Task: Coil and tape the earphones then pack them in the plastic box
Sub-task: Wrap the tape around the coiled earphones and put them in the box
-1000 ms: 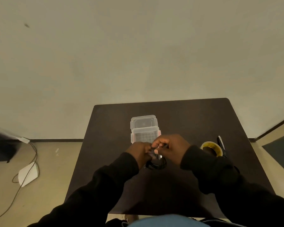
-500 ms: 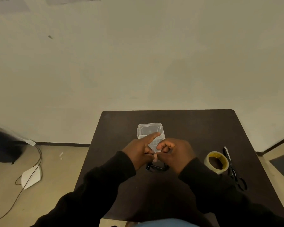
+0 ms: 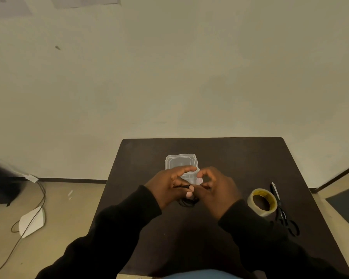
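**Hands close over the coiled earphones in front of the open box**

While the two hands met over the table (image 3: 230, 158) half a second ago with the left forefinger stretched out toward the box, that finger now curls back, its tip near the right hand's thumb and forefinger, which form a small ring. The view has also shifted a little, so the table sits slightly lower and more to the right than before; a second ago the hands were lower in the frame and bunched tighter over the cable.

The left hand (image 3: 167, 186) pinches a black strand of the earphones (image 3: 187, 201) between thumb and fingers. The right hand (image 3: 216, 190) has its fingers bent in close at the same spot; whether it grips the cable cannot be told, as the contact is hidden. The earphones show as a small dark coil hanging just under the hands at the table's middle, blurred and hard to separate from the dark top.

At 12 o'clock from the hands stands the plastic box (image 3: 181, 162), clear, its lid folded back away from the person; the fingertips overlap its near part. At 3 o'clock lies a tape roll (image 3: 263, 202), flat on the table, and just beyond it, black scissors (image 3: 284, 216), blades pointing away.
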